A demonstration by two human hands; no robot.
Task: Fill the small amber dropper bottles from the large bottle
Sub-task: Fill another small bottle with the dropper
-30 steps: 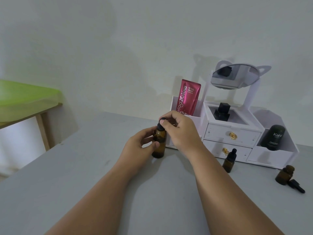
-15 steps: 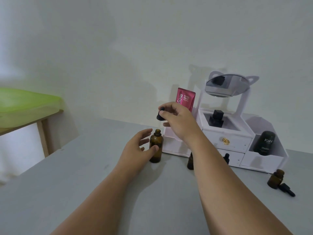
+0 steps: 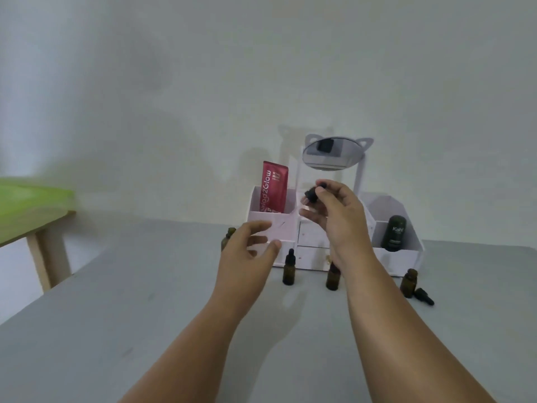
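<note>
The large amber bottle [image 3: 227, 237] stands uncapped on the grey table [image 3: 145, 301], mostly hidden behind my left hand [image 3: 250, 253]. That hand hovers just right of the bottle with fingers spread and holds nothing. My right hand [image 3: 338, 216] pinches the black dropper cap [image 3: 311, 194] in the air in front of the organizer, its glass pipette slanting down to the left. One small amber bottle [image 3: 289, 270] stands capped. A second [image 3: 332, 278] is partly hidden by my right wrist. A third [image 3: 408, 283] stands open beside a loose dropper cap [image 3: 424, 296].
A white organizer [image 3: 406, 254] with drawers sits against the wall. It holds a pink tube [image 3: 274, 187], a dark bottle [image 3: 393, 232] and a tilted mirror [image 3: 331, 154]. A green-topped wooden table [image 3: 29, 205] stands at the left.
My right hand lifted the dropper cap off the large bottle and carried it up and right. My left hand let go of the bottle and opened. The view swung left.
</note>
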